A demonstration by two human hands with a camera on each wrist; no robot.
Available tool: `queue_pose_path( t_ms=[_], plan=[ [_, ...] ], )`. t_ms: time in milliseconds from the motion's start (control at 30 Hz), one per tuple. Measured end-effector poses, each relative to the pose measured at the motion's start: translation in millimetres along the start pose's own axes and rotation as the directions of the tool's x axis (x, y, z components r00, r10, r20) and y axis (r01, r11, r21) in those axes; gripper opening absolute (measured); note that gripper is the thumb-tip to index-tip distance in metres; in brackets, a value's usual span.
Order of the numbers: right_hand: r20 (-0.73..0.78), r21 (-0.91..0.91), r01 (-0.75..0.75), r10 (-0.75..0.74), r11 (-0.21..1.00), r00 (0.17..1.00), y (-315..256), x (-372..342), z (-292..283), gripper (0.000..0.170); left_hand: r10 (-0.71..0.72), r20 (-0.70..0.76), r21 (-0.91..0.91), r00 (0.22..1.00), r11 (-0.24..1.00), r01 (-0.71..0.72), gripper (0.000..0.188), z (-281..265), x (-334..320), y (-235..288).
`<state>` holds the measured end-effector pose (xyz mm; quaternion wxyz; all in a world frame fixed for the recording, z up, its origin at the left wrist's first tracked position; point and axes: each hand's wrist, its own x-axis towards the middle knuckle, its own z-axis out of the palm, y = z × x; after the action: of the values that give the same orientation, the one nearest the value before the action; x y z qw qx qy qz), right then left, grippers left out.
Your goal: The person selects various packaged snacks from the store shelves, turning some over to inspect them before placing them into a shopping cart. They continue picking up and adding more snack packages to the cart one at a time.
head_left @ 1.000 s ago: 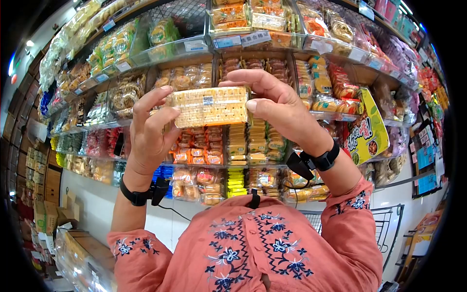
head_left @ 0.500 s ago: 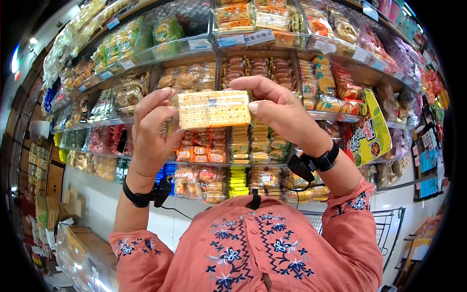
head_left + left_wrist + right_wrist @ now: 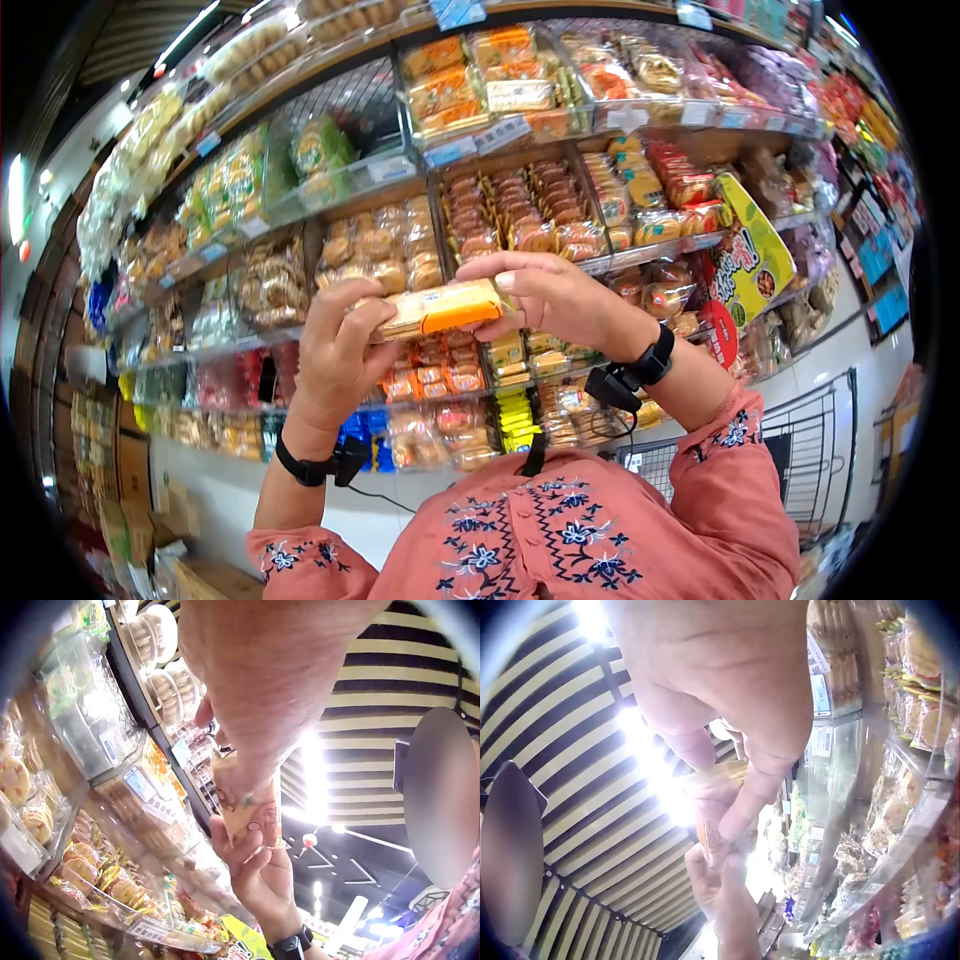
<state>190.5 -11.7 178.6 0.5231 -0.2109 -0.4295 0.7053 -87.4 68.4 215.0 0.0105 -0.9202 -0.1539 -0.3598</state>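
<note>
A clear-wrapped packet of crackers (image 3: 440, 310) with an orange edge is held up in front of the shelves, between both hands. My left hand (image 3: 345, 345) grips its left end with curled fingers. At the other end, my right hand (image 3: 560, 300) pinches the packet, index finger along the top and other fingers underneath. The orange edge faces the head camera, and the broad face is tipped away. In the left wrist view the packet (image 3: 244, 814) appears below the near hand, with the right hand (image 3: 266, 877) beyond. The right wrist view shows the left hand (image 3: 731, 904) at its far end.
Tiered clear bins (image 3: 290, 215) of wrapped biscuits and snacks fill the wall ahead. A yellow-green sign (image 3: 750, 250) hangs at the right. A wire shopping cart (image 3: 815, 450) stands at lower right, cartons (image 3: 175, 500) at lower left.
The packet has tilted, turning its labelled broad face away and bringing its orange edge into view. Both hands sit lower in the head view, whose angle on the shelves has shifted.
</note>
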Motion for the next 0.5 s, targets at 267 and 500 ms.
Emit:
queue_pose_path(
  t_ms=[267, 500],
  plan=[
    [-0.289, -0.33, 0.007, -0.108, 0.944, 0.951, 18.1, -8.2, 28.2, 0.036, -0.054, 0.257, -0.389, 0.965, 0.908, 0.154, 0.043, 18.7, 12.8, -34.6],
    [-0.448, -0.322, -0.047, -0.108, 0.946, 0.888, 37.7, 0.4, 29.8, 0.032, 0.083, 0.31, -0.384, 0.947, 0.922, 0.045, 0.04, 29.7, 26.2, -48.0]
  ],
)
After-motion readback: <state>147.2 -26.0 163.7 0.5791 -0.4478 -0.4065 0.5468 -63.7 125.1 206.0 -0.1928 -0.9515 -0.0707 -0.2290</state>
